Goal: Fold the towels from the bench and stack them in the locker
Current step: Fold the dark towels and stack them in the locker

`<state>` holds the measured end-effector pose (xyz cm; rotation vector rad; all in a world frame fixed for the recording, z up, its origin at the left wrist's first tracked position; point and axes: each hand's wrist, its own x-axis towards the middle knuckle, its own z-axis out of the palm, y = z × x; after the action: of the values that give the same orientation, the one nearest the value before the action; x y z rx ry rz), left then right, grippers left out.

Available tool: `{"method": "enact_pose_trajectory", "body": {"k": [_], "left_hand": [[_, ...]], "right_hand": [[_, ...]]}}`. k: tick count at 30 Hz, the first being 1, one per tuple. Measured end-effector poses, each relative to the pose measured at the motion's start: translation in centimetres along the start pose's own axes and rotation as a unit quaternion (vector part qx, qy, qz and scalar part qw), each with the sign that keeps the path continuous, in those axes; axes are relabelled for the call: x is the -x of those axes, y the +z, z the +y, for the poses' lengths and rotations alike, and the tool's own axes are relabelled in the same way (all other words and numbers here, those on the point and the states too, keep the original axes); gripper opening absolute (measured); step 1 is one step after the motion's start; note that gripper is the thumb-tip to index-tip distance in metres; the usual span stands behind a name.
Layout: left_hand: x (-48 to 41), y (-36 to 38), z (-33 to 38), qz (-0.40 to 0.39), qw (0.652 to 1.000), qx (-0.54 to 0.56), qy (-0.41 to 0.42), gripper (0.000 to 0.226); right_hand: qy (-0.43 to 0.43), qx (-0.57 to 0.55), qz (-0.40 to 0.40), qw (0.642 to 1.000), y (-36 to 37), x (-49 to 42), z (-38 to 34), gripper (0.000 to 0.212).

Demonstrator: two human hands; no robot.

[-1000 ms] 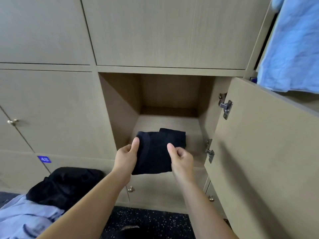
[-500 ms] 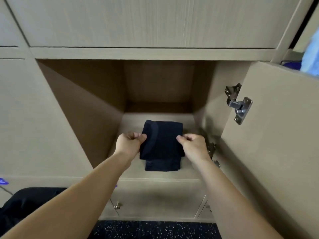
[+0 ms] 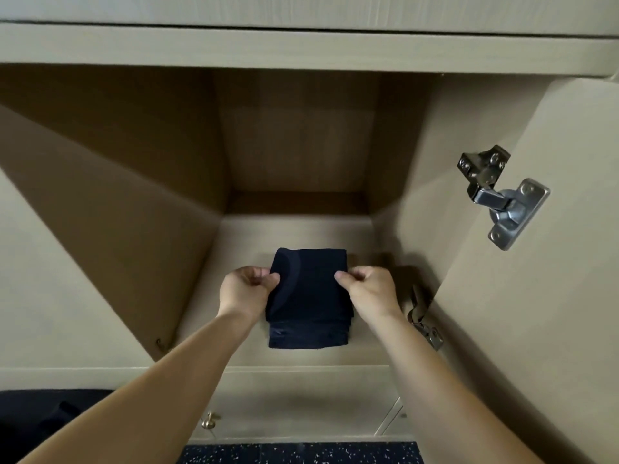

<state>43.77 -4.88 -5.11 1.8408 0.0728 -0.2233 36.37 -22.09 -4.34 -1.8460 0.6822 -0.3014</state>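
A folded dark navy towel lies inside the open locker, on top of another folded dark towel whose front edge shows beneath it. Both rest on the locker floor. My left hand pinches the top towel's left edge, and my right hand pinches its right edge. Both arms reach in from below.
The open locker door stands at the right with metal hinges. The locker's side walls close in on left and right. A dark cloth pile lies at bottom left. A brass knob sits on the lower door.
The towel and both hands have moved deeper into the locker, and the towel now rests on the one below. The view has moved closer to the locker.
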Motion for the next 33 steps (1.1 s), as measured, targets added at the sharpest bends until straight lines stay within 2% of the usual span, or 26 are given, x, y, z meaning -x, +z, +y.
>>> {"method": "enact_pose_trajectory", "body": {"k": [3, 5, 8, 11, 14, 17, 20, 26, 29, 33], "left_hand": [[0.3, -0.3, 0.0, 0.008, 0.998, -0.047, 0.050, 0.012], [0.6, -0.6, 0.6, -0.006, 0.989, -0.100, 0.112, 0.028], [0.8, -0.8, 1.3, -0.088, 0.957, -0.192, 0.200, 0.047], [0.4, -0.4, 0.6, -0.143, 0.917, -0.285, 0.240, 0.062], [0.3, -0.1, -0.8, -0.157, 0.901, -0.319, 0.251, 0.069], [0.5, 0.2, -2.5, -0.156, 0.902, -0.306, 0.262, 0.079], [0.3, 0.5, -4.0, -0.148, 0.909, -0.287, 0.265, 0.080], [0.2, 0.4, -3.8, -0.152, 0.906, -0.299, 0.259, 0.079], [1.1, -0.4, -2.0, -0.133, 0.910, -0.297, 0.256, 0.071], [3.5, -2.7, 1.5, -0.083, 0.903, -0.313, 0.282, 0.060]], "right_hand": [[-0.052, 0.076, 0.038, 0.995, -0.3, 0.4, -0.1, 0.028], [-0.121, 0.129, 0.064, 0.982, -0.9, 0.6, -0.5, 0.038], [-0.217, 0.210, -0.001, 0.953, -1.1, 0.7, -1.2, 0.050], [-0.206, 0.275, -0.057, 0.937, -0.6, 0.5, -0.9, 0.056], [-0.173, 0.261, -0.059, 0.948, -0.2, 0.5, 0.5, 0.057], [-0.156, 0.206, -0.050, 0.965, 0.1, 0.9, 1.9, 0.054], [-0.149, 0.163, -0.038, 0.974, 0.7, 1.0, 3.1, 0.052], [-0.142, 0.156, -0.040, 0.977, 0.9, 0.8, 3.0, 0.052], [-0.132, 0.142, -0.044, 0.980, 0.4, 1.2, 1.5, 0.051], [-0.152, 0.154, 0.007, 0.976, -0.4, 2.8, -1.4, 0.046]]}}
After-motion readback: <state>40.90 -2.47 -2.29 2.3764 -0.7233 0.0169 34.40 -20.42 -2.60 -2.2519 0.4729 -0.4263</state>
